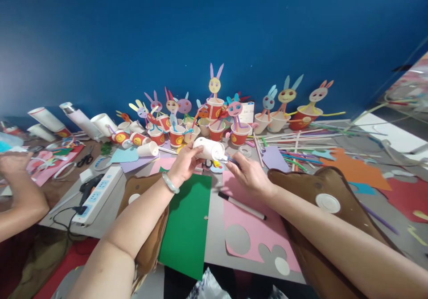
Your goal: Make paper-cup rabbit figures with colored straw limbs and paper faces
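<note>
My left hand (183, 164) is wrapped round a white paper cup (206, 148), tilted on its side with its round end facing right. A small dark hole shows in the cup's wall. In my right hand (249, 170) is a small metal-tipped tool (228, 158) with a dark blue handle; its exact kind is hard to make out. Its tip is close to the cup's round end, and I cannot tell whether they touch. Below the hands lie a green sheet of paper (189, 227), a pink sheet (257, 236) with round cut-outs, and a black-and-white marker (242, 206).
Paper cups (217, 129) with rabbit-faced figures stand along the blue wall. Brown cushions (301, 185) flank the workspace. A power strip (98, 196) lies left, near black scissors (85, 156). Pipe cleaners and orange paper (354, 167) are right. Another person's arm (23, 192) rests at far left.
</note>
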{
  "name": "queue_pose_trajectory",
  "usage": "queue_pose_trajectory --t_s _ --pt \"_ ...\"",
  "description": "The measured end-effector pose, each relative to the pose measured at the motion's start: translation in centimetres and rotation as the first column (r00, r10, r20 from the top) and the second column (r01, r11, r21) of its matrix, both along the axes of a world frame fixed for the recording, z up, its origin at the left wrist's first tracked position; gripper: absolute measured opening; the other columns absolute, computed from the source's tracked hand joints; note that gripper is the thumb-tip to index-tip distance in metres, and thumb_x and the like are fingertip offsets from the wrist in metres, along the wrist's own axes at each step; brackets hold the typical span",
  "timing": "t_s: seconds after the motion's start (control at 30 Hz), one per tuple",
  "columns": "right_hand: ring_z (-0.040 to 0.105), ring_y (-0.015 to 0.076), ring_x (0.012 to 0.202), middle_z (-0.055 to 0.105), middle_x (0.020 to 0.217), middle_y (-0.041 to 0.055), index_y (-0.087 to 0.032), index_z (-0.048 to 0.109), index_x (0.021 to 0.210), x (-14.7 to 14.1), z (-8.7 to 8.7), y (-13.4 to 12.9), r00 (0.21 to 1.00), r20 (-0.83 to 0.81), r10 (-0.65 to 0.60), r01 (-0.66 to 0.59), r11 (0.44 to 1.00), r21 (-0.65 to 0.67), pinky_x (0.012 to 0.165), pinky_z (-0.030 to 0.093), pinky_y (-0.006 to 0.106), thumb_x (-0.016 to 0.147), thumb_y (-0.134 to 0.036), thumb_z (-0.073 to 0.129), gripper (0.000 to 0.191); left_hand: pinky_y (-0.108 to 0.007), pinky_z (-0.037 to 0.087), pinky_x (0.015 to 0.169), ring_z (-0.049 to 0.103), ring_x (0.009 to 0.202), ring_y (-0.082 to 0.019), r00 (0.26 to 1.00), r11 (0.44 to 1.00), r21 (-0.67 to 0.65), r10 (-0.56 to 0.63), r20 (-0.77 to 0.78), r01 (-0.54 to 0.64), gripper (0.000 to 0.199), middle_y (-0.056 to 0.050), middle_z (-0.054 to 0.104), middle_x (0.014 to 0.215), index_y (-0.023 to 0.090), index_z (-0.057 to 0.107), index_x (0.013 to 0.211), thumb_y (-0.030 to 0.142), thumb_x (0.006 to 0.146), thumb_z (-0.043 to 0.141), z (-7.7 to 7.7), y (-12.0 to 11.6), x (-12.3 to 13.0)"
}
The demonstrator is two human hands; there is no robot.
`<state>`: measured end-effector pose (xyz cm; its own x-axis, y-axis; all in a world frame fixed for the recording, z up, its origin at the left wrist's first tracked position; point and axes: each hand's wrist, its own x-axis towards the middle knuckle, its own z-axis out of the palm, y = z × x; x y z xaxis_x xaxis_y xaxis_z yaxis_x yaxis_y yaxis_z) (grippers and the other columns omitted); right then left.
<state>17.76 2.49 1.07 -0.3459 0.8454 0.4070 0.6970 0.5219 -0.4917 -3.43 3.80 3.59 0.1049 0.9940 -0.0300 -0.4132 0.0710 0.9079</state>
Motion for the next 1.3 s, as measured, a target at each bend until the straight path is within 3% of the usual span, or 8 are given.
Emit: queue_pose_trajectory --t_s 0.47,0.67,1.07,1.3 --pt "0.048 0.0171 0.053 0.052 0.059 0.0005 -0.023 0.052 0.077 -0.05 -0.54 0.15 0.999 -0.039 0.007 -0.009 0.999 -0.047 0.053 0.028 0.026 0.096 -0.054 0.037 0.040 -0.022 0.048 0.059 0.064 0.073 -0.014 0.999 1.000 -0.028 0.002 0.042 -0.001 0.035 -0.004 0.071 0.089 0.016 0.066 0.096 0.026 0.065 0.078 0.10 -0.26 0.01" --pt "0.050 0.0159 0.057 0.057 0.066 0.0019 -0.021 0.056 0.082 0.00 -0.57 0.00 0.998 -0.007 0.057 -0.058 0.995 -0.080 0.056 0.029 0.025 0.098 -0.052 0.038 0.039 -0.022 0.051 0.057 0.066 0.071 -0.015 0.998 0.998 -0.067 0.004 0.061 0.000 0.038 -0.003 0.072 0.088 0.017 0.067 0.102 0.023 0.065 0.078 0.19 -0.32 -0.13" --pt "0.052 0.0151 0.061 0.059 0.069 0.0025 -0.020 0.058 0.083 -0.23 -0.44 -0.54 0.998 -0.010 0.066 -0.066 0.998 -0.020 0.058 0.031 0.024 0.099 -0.053 0.040 0.041 -0.023 0.055 0.058 0.067 0.068 -0.014 0.998 0.997 -0.079 -0.014 0.068 0.019 0.031 -0.003 0.073 0.086 0.016 0.069 0.098 0.020 0.068 0.075 0.42 -0.67 -0.01" --pt "0.053 0.0150 0.063 0.061 0.071 0.0030 -0.020 0.058 0.082 -0.19 -0.56 -0.48 0.996 -0.029 0.079 -0.080 0.997 -0.013 0.060 0.032 0.024 0.100 -0.053 0.040 0.041 -0.023 0.058 0.062 0.068 0.075 -0.015 0.998 0.996 -0.081 -0.025 0.066 0.031 0.030 -0.003 0.073 0.096 0.018 0.070 0.099 0.019 0.069 0.075 0.33 -0.66 -0.08"
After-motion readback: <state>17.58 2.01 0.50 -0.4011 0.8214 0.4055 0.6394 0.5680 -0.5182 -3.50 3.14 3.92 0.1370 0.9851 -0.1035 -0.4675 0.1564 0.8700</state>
